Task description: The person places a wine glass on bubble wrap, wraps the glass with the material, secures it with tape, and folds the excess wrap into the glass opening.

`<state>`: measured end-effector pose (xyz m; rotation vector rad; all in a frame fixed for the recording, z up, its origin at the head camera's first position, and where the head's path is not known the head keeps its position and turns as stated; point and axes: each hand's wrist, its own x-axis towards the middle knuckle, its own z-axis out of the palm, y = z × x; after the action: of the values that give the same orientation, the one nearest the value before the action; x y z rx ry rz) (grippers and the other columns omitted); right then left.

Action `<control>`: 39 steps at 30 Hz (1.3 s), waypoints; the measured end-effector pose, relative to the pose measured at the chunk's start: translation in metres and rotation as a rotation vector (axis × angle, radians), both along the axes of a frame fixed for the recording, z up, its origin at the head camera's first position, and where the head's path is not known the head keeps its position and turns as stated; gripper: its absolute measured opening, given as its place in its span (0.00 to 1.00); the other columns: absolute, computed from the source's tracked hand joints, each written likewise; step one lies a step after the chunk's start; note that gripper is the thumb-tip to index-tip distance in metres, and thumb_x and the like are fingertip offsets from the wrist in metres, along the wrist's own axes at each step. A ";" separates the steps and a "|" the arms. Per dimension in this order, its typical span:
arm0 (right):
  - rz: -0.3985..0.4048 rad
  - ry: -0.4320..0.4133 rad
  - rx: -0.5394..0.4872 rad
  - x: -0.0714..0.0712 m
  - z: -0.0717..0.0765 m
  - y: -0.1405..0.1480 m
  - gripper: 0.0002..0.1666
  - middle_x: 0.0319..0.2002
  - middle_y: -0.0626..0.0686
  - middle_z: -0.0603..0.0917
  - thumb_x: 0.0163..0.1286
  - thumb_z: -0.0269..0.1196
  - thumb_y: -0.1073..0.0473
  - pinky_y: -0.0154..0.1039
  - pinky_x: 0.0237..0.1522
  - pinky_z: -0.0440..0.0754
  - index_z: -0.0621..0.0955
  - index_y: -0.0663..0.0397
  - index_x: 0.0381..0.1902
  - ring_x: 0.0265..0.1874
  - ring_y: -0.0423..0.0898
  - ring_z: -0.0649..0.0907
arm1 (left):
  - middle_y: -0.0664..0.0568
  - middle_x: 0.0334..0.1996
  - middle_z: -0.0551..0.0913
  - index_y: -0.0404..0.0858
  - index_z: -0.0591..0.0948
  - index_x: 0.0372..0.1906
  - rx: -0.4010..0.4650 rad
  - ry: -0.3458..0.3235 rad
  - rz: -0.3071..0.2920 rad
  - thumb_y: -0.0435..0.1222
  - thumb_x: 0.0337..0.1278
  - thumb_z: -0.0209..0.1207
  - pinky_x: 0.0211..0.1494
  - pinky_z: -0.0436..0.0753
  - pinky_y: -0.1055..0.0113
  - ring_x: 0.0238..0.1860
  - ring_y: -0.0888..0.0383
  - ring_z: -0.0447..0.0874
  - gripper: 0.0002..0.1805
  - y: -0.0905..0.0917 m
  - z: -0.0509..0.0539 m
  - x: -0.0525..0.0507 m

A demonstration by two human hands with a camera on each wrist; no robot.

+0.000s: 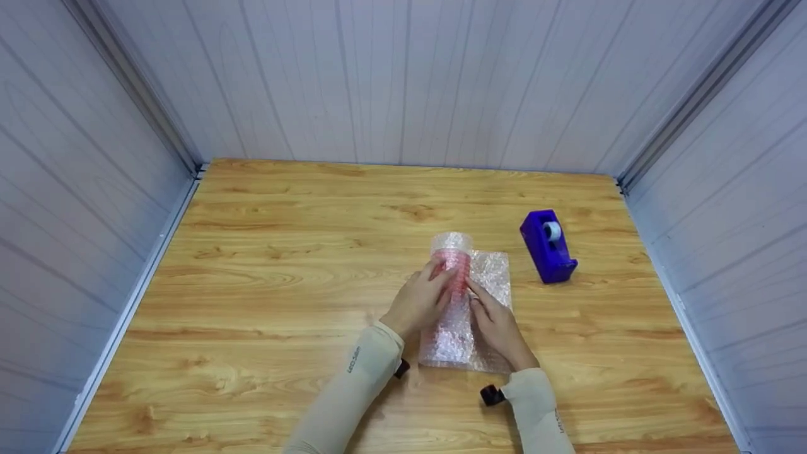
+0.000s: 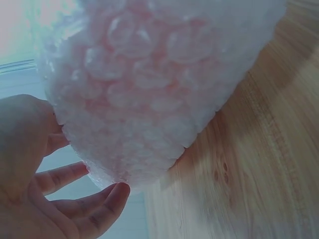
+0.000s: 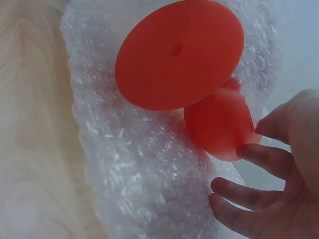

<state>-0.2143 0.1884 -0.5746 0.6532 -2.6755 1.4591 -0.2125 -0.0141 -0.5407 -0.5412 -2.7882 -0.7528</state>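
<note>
A red plastic goblet-like item [image 3: 179, 55] with a round, flat foot and a rounded bowl lies partly wrapped in clear bubble wrap [image 3: 129, 189]. In the head view, the wrap forms a roll [image 1: 452, 241] with red showing through, and its flat sheet [image 1: 495, 268] extends to the right. My left hand [image 1: 419, 299] grips the upper part of the roll, fingers bent across it. On the other side, my right hand [image 1: 501, 325] touches the bowl and wrap edge with nearly straight fingertips [image 3: 249, 152]. Wrap hides part of the item.
A blue tape dispenser [image 1: 548, 246] with a white tape roll stands to the right of the wrap. Everything lies on a wood-grain table [image 1: 284, 265]. Pale panels [image 1: 403, 82] enclose its back and both sides.
</note>
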 end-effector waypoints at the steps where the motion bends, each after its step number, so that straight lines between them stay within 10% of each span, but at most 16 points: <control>1: -0.001 -0.004 -0.004 0.000 0.000 0.000 0.27 0.68 0.56 0.74 0.77 0.54 0.66 0.52 0.68 0.66 0.72 0.49 0.72 0.66 0.56 0.72 | 0.41 0.70 0.68 0.43 0.75 0.69 -0.007 -0.001 0.000 0.41 0.72 0.57 0.59 0.79 0.50 0.53 0.39 0.81 0.24 0.000 0.000 0.000; 23: -0.018 0.084 -0.117 0.000 0.001 0.002 0.24 0.57 0.66 0.79 0.73 0.58 0.70 0.52 0.52 0.82 0.75 0.66 0.65 0.49 0.61 0.83 | 0.43 0.66 0.71 0.45 0.80 0.64 -0.157 0.038 0.023 0.44 0.71 0.56 0.47 0.85 0.51 0.48 0.40 0.81 0.21 0.013 0.007 -0.001; 39: 0.006 0.215 -0.052 -0.002 -0.001 0.004 0.27 0.59 0.67 0.78 0.67 0.62 0.73 0.50 0.58 0.78 0.75 0.69 0.65 0.60 0.63 0.77 | 0.43 0.65 0.73 0.42 0.77 0.65 -0.172 0.075 0.009 0.43 0.70 0.57 0.46 0.85 0.51 0.50 0.40 0.81 0.22 0.018 0.007 -0.001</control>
<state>-0.2167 0.1920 -0.5754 0.7671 -2.4681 1.3684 -0.2130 0.0035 -0.5340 -0.5736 -2.7990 -0.4825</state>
